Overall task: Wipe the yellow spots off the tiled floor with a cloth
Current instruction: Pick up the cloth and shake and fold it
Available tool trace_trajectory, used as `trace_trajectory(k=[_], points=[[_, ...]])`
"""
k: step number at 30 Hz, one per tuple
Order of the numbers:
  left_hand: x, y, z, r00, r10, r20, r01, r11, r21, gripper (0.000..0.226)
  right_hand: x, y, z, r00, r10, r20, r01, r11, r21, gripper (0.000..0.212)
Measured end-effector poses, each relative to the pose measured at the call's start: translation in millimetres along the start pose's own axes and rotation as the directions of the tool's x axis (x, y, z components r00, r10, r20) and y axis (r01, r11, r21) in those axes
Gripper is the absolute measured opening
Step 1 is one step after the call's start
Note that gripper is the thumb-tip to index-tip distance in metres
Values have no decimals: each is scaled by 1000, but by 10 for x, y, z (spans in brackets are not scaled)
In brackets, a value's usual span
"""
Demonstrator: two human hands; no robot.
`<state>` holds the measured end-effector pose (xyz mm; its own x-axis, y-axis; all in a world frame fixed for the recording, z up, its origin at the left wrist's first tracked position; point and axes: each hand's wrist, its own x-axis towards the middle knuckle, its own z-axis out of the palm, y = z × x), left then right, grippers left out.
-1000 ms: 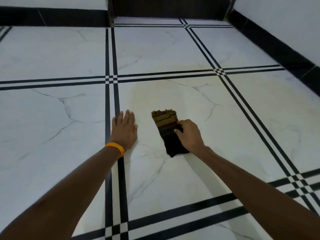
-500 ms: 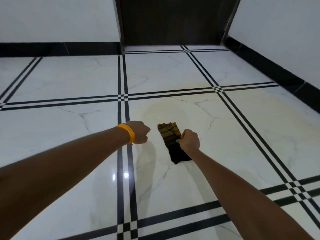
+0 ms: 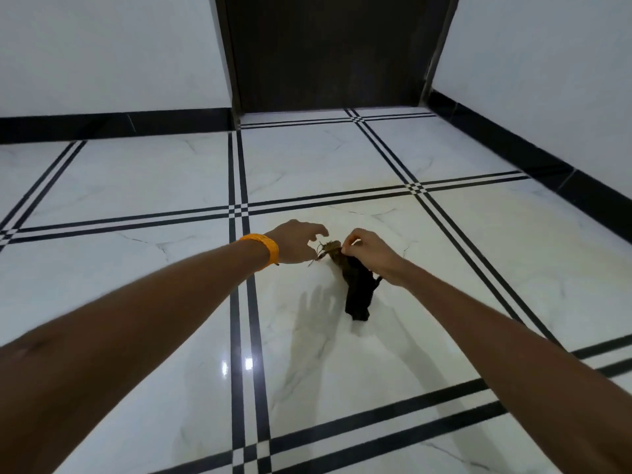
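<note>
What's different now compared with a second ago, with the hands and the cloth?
The right hand has lifted the cloth off the floor; it now hangs bunched. The left hand left the tile and reaches open toward the cloth's frayed end. The yellowish stain remains.

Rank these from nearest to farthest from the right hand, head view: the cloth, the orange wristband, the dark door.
1. Cloth: pinched in the right hand, hanging below it.
2. Orange wristband: on the left wrist, to the left.
3. Dark door: at the far wall, straight ahead.
</note>
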<state>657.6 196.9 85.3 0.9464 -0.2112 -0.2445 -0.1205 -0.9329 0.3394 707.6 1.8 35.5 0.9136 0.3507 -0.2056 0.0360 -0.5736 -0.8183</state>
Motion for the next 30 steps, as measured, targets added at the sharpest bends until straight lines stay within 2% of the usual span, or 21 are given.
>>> trace_trajectory(k=[3,6,10,13,16,18,21,25,28,30], points=[[-24,265,-166,999,40,-17,-41,994,-101,55,-114,-320,-288,997,-64,41,61,996,67,11],[-12,485,-351,997,58,-41,-62,995,-79,45,-213,-538,-500,991,-108,73,107,994,28,18],[-56,610,-480,996,43,-79,-50,995,-87,27,-332,-716,-777,989,-145,29,146,989,-29,32],[-129,642,-482,975,32,-219,-76,978,-196,22,-368,-830,-899,991,-130,37,136,961,-241,38],[-179,658,-547,938,-33,-344,-112,913,-393,17,-372,-915,-935,991,-125,50,129,781,-611,35],[-203,672,-605,922,-82,-378,-132,853,-505,14,-352,-899,-959,993,-112,33,105,733,-672,37],[-245,687,-594,918,-91,-387,-133,846,-516,15,-323,-860,-1059,997,-34,72,69,825,-561,34],[-228,602,-553,947,-100,-305,-68,866,-496,29,-368,-909,-1213,997,-5,73,19,979,-203,23],[-246,539,-595,978,-91,-189,-21,855,-519,38,-410,-925,-1252,996,-84,22,85,996,-27,18],[-244,488,-592,975,-98,-199,11,917,-400,33,-428,-928,-1209,991,-133,-2,133,989,63,16]])
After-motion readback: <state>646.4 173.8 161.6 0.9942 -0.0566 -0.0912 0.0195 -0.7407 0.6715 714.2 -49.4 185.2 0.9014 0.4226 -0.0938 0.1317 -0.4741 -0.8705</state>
